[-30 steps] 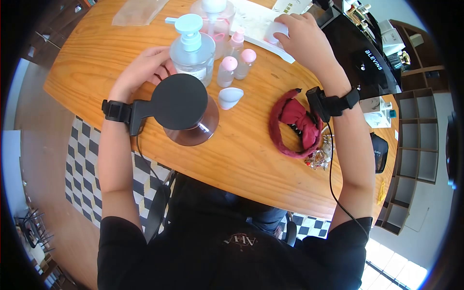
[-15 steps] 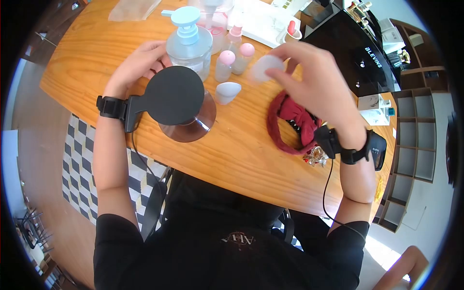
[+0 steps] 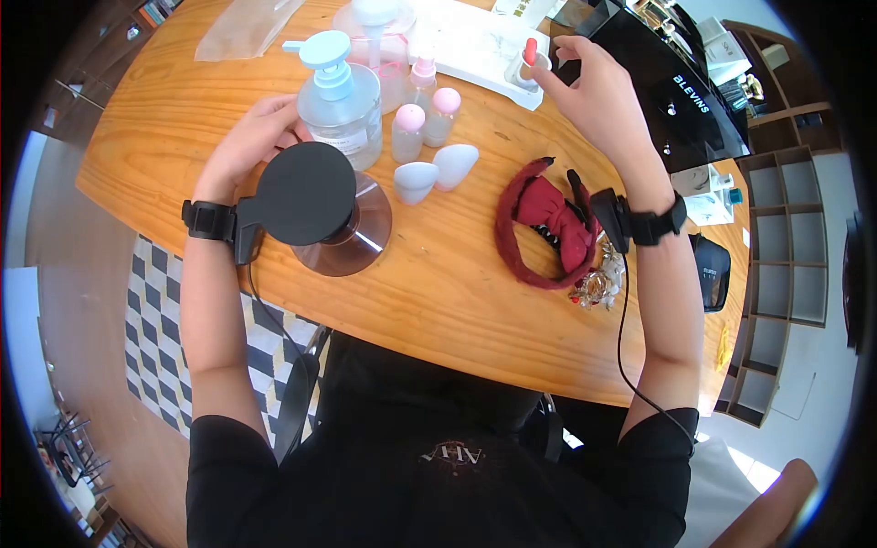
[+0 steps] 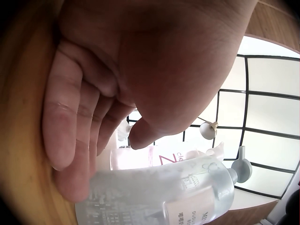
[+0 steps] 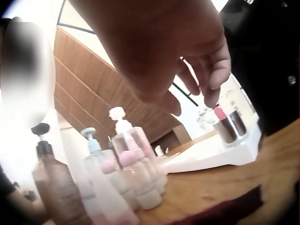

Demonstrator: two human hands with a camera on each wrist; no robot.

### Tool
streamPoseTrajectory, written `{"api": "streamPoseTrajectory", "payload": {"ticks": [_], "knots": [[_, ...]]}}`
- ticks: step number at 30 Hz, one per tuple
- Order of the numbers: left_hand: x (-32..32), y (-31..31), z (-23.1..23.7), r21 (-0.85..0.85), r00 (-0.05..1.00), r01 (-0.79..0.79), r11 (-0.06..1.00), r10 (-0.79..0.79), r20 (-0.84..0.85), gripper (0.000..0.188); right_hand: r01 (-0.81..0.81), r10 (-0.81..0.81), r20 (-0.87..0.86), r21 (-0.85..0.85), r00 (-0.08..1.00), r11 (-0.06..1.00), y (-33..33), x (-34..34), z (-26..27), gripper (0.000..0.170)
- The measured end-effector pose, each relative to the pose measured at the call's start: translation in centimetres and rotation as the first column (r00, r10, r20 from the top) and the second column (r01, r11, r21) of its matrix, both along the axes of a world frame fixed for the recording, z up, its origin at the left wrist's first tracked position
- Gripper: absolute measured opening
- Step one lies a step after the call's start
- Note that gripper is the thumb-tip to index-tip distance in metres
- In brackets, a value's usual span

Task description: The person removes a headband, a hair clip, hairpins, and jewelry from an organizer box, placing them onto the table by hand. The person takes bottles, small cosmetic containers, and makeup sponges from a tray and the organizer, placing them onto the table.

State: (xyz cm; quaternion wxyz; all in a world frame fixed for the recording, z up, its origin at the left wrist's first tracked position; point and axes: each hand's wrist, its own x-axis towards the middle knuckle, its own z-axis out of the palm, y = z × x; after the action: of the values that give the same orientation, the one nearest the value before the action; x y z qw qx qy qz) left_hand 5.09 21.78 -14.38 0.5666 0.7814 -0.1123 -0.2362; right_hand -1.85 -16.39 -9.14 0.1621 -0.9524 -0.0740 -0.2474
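Note:
In the head view, my left hand (image 3: 256, 142) rests beside the blue-pump bottle (image 3: 340, 114). The left wrist view shows relaxed fingers (image 4: 61, 126) near the base of this bottle (image 4: 140, 197); contact is unclear. My right hand (image 3: 598, 100) hovers by a small cup (image 3: 527, 71) holding a red-tipped item (image 3: 531, 50), with nothing visible in its loosely bent fingers. From the right wrist, the hand (image 5: 173, 56) appears above the red tip (image 5: 220, 113). Two pale, rounded pieces (image 3: 416, 183) (image 3: 456, 167) lie side by side on the table.
Small pink-capped bottles (image 3: 408, 132) stand beside the blue-pump bottle. A brown bottle with a dark top (image 3: 345, 247) is nearer the body. The red headband (image 3: 548, 228) lies at the right, before a black case (image 3: 676, 91). A white tray (image 3: 457, 36) stands behind.
The pale piece from my right hand now lies beside the similar one. My right hand has moved from there back to the small cup. My left hand remains beside the bottle.

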Motion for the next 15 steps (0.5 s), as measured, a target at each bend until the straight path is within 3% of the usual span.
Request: {"api": "streamPoseTrajectory", "payload": {"ticks": [5, 8, 11, 13, 15], "knots": [[0.4, 0.2, -0.1, 0.004, 1.000, 0.009, 1.000, -0.009, -0.020, 0.039, 0.108, -0.117, -0.147, -0.070, 0.982, 0.992, -1.2, 2.9, -3.1, 0.057], [0.6, 0.2, -0.2, 0.007, 0.999, 0.009, 1.000, -0.009, -0.045, 0.039, 0.089, -0.092, -0.078, -0.036, 0.993, 0.995, -1.4, 3.3, -3.4, 0.055], [1.3, 0.4, -0.6, 0.019, 0.997, 0.013, 1.000, -0.012, -0.070, 0.040, 0.094, -0.081, -0.169, 0.069, 0.982, 0.993, 0.2, 1.4, 0.1, 0.056], [1.3, 0.3, -0.9, 0.027, 0.996, 0.022, 0.999, -0.020, -0.083, 0.041, 0.097, -0.092, -0.098, 0.045, 0.991, 0.994, 1.0, 0.1, 1.0, 0.053], [1.0, 0.2, -0.6, 0.036, 0.998, -0.008, 0.999, 0.010, -0.069, 0.041, -0.101, 0.116, -0.129, 0.113, 0.985, 0.988, 1.6, -1.3, 1.6, 0.049]]}}
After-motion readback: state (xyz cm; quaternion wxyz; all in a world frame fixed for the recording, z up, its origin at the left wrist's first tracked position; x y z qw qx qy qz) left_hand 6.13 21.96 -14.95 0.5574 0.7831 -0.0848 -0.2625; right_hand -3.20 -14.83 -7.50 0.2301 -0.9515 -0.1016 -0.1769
